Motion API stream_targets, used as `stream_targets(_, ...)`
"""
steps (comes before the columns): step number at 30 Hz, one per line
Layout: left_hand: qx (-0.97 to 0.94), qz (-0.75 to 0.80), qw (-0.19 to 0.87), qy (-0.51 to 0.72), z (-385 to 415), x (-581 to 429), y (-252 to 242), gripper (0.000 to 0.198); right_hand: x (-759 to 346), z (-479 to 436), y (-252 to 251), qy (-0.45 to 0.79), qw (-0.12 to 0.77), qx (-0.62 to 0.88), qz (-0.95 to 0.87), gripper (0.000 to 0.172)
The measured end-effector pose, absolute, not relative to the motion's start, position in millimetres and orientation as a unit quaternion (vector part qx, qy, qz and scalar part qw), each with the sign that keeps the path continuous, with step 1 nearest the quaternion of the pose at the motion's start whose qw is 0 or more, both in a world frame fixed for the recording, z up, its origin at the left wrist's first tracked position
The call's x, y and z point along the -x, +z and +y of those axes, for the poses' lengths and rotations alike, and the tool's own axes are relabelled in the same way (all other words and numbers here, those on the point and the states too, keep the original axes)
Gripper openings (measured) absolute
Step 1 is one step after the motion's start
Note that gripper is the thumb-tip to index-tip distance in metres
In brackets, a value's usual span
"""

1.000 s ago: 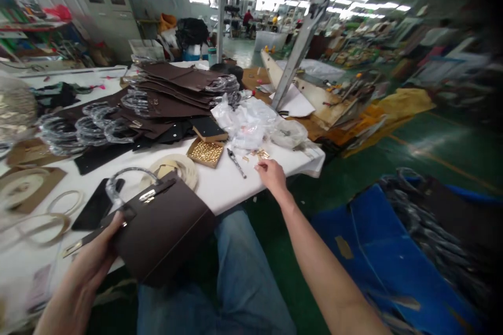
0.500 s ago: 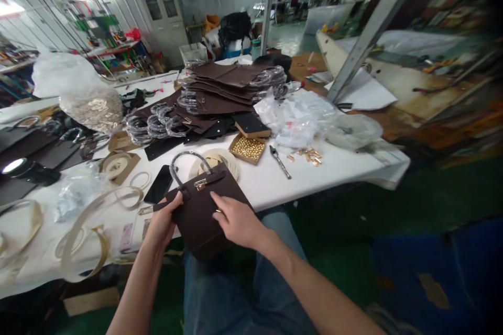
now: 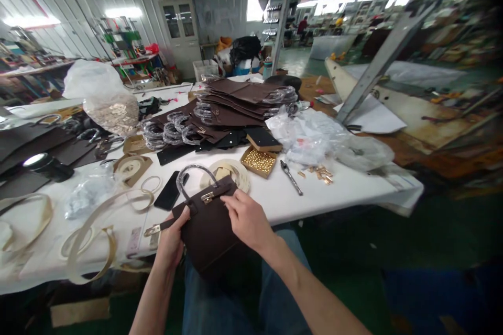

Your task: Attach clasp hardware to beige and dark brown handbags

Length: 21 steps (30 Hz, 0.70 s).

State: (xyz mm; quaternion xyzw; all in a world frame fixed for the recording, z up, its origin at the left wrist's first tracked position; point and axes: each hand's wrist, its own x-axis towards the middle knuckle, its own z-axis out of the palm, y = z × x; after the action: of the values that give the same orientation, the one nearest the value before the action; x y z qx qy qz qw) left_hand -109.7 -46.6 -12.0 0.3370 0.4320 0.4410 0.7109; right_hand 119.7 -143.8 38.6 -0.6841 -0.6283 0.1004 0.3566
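Note:
A dark brown handbag [image 3: 208, 235] rests tilted over my lap at the table edge, its arched handle [image 3: 192, 170] wrapped in clear plastic. My left hand [image 3: 173, 233] grips its upper left side, thumb on the front. Out past that hand sticks a strap end with a metal plate [image 3: 152, 230]. A gold-coloured turn-lock clasp [image 3: 207, 197] sits at the top of the front. Just right of the clasp, my right hand [image 3: 249, 217] has its thumb and index finger pinched at the other closure strap [image 3: 225, 190]; the fingertips partly cover the contact.
Behind the bag lie a phone [image 3: 172, 191], tape rolls [image 3: 240, 174], a box of gold studs [image 3: 258, 162], a hand tool [image 3: 291, 178] and loose gold pieces [image 3: 322, 174]. Stacked brown bag pieces [image 3: 236, 97] and plastic bags [image 3: 306, 133] stand farther back. A metal post [image 3: 377, 63] slants at right.
My right hand has moved from the bag's front panel up to the strap beside the clasp, its fingers now pinched together. My left hand keeps its grip. The camera view has shifted.

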Motion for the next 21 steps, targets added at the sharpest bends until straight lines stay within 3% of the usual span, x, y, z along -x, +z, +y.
stream_targets(3,-0.348,0.424,0.699,0.458,-49,111,-9,0.057,-104,-150,33,0.084,0.223,0.703,-0.670,0.061)
stream_targets(5,-0.377,0.420,0.686,0.459,-51,114,-4,0.057,-94,-145,25,0.080,0.202,0.701,-0.680,0.073)
stream_targets(7,-0.392,0.417,0.680,0.459,-54,116,2,0.058,-89,-138,19,0.083,0.249,0.699,-0.665,0.076)
stream_targets(12,-0.349,0.416,0.693,0.475,-60,116,9,0.051,-97,-119,19,0.173,0.556,0.654,-0.483,0.061)
stream_targets(14,-0.347,0.413,0.691,0.480,-61,112,8,0.049,-107,-109,19,0.252,0.636,0.615,-0.392,0.055)
stream_targets(17,-0.354,0.409,0.689,0.482,-64,105,6,0.047,-126,-95,15,0.341,0.674,0.581,-0.302,0.049)
stream_targets(21,-0.355,0.416,0.681,0.487,-69,99,3,0.046,-150,-86,13,0.334,0.619,0.611,-0.363,0.041)
